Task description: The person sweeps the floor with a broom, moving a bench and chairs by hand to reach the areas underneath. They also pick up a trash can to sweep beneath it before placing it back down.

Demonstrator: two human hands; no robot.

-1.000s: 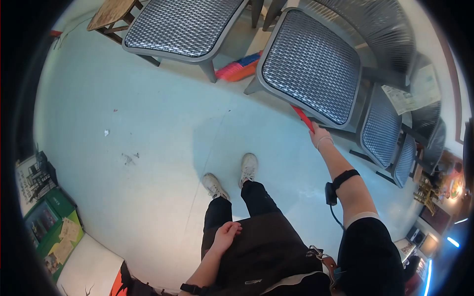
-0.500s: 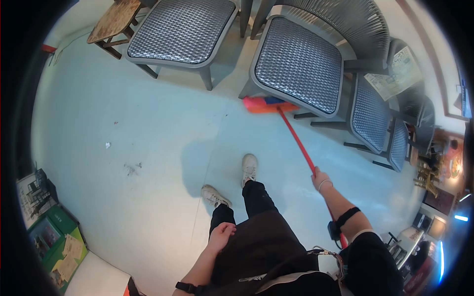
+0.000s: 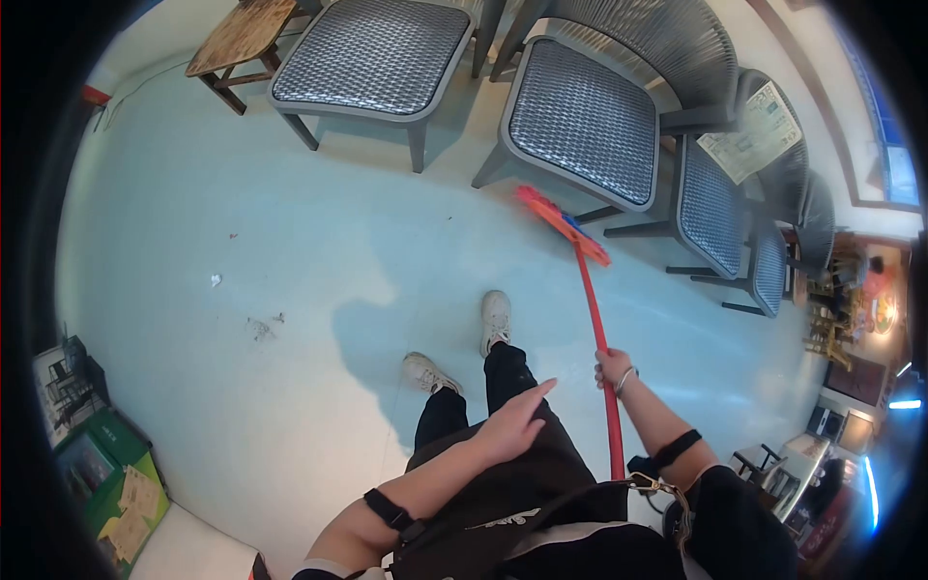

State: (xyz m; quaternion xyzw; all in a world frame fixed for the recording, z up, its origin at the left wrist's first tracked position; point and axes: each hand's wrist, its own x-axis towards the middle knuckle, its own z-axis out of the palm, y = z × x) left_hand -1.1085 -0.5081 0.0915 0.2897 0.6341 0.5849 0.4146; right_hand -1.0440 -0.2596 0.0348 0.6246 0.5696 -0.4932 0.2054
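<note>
My right hand (image 3: 614, 368) is wrapped round the red handle of a broom (image 3: 589, 295). The broom's orange, pink and blue head is tilted near the floor, just in front of a grey woven chair (image 3: 585, 116). Over my lap, my left hand (image 3: 510, 427) reaches across towards the handle with its fingers stretched out, touching nothing that I can see. A small white scrap (image 3: 216, 280) and a dark smudge of debris (image 3: 259, 329) lie on the pale floor to the left.
Another woven chair (image 3: 372, 56) and a wooden stool (image 3: 240, 41) stand at the back left. More grey chairs (image 3: 710, 208) line the right, one with a printed sheet (image 3: 752, 133) over its back. A green box (image 3: 101, 435) sits at the lower left.
The broom head has moved right and towards me, away from beneath the chair's front edge. My left hand has risen and swung right towards the handle, its fingers straightening.
</note>
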